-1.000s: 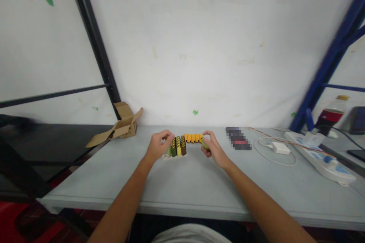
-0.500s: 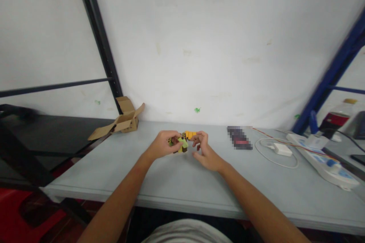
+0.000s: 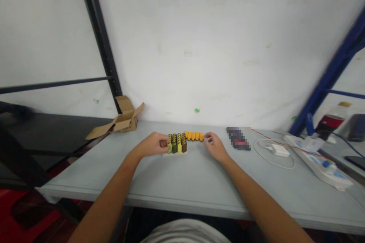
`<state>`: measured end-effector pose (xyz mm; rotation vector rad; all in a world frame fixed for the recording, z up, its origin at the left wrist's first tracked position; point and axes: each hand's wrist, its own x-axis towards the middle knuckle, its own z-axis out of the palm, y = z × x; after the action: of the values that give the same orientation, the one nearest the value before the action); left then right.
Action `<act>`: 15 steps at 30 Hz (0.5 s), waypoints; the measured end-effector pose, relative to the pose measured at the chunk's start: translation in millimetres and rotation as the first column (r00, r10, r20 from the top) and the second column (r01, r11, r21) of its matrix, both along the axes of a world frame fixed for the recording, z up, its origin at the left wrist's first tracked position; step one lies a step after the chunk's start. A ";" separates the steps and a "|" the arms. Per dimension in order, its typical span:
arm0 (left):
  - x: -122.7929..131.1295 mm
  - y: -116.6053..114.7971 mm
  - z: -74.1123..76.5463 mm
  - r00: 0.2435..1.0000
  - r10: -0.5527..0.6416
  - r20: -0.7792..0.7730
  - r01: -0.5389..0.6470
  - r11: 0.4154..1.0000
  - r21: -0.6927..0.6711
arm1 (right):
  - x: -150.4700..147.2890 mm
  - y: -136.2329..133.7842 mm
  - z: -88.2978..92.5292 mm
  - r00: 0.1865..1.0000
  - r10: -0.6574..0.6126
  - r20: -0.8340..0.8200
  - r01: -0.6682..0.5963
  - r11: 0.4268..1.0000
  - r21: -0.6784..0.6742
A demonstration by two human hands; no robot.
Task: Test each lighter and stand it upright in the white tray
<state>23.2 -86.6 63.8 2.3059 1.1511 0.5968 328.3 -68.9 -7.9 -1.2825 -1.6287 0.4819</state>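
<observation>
Small upright blocks in light green, dark green (image 3: 174, 148), yellow (image 3: 179, 147) and brown (image 3: 184, 147) stand side by side on a thin white base (image 3: 175, 154). Their tops carry a black and yellow pattern; their exact kind cannot be made out. At the left end, my left hand (image 3: 156, 144) has its fingers closed on the light green block (image 3: 169, 148). A row of several orange pieces (image 3: 194, 136) lies just behind and to the right. Beside that row's right end is my right hand (image 3: 216, 147), fingers curled and apart from the thumb, holding nothing visible.
An opened cardboard box (image 3: 127, 121) sits at the table's back left. A pixelated dark item (image 3: 238, 139), a white charger (image 3: 279, 150) with its cable and a power strip (image 3: 319, 163) lie to the right. A bottle (image 3: 333, 119) stands farther right.
The light green block has gone from in front of the row to the left end with my left hand. My right hand has shifted right, uncovering the orange pieces.
</observation>
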 end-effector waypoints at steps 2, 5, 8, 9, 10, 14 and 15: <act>-0.6 1.6 -3.4 1.000 -0.008 0.020 0.009 0.999 -0.042 | 4.8 2.1 -0.4 0.999 -0.032 0.018 0.032 0.999 0.004; -1.4 2.7 -5.9 0.998 -0.004 0.058 0.010 0.995 -0.104 | 8.7 5.6 -2.3 0.998 -0.044 0.043 0.044 0.999 -0.001; -1.0 3.5 -7.2 0.997 0.014 0.074 -0.002 0.988 -0.155 | 8.4 9.9 -7.4 0.996 -0.039 0.079 0.038 0.999 0.009; -0.8 3.7 -7.5 0.997 0.022 0.071 -0.009 0.986 -0.168 | 8.0 11.7 -9.6 0.995 -0.038 0.092 0.036 0.999 0.025; -0.7 4.0 -7.7 0.997 0.028 0.066 -0.016 0.984 -0.177 | 7.6 13.5 -11.8 0.994 -0.032 0.109 0.027 0.999 0.047; -1.4 4.1 -7.2 0.998 0.033 0.044 -0.024 0.982 -0.187 | 8.5 18.4 -15.9 0.951 0.082 0.298 -0.111 0.990 0.082; -1.9 4.1 -7.0 0.999 0.031 0.040 -0.023 0.982 -0.188 | 9.0 18.2 -15.1 0.923 0.110 0.370 -0.143 0.988 0.061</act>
<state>21.3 -82.5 56.8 2.1115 1.1680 0.5212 337.3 -50.8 -23.0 -1.2590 -2.0307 0.2534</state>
